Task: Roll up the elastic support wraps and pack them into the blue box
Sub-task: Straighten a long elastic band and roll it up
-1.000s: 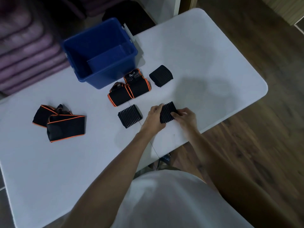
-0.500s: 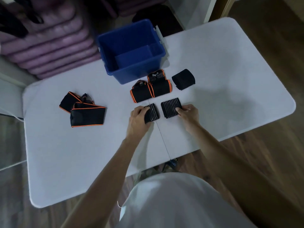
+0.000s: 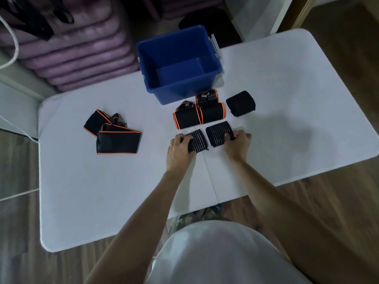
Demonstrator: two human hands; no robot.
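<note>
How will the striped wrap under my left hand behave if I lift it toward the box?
The striped wrap looks like soft ribbed fabric, so it probably squashes rather than slips in the left hand. It is small, so likely light. Nothing visibly fastens it, so it may unroll if held loosely.

Beside the blue box (image 3: 178, 64): two striped rolled wraps (image 3: 198, 140), two orange-edged rolled wraps (image 3: 187, 117), one plain black roll (image 3: 241, 103); two flat orange-edged wraps (image 3: 118, 141) further left

Both arms extended forward; left hand (image 3: 180, 149) and right hand (image 3: 238, 141) fingers curled, gripping.
</note>
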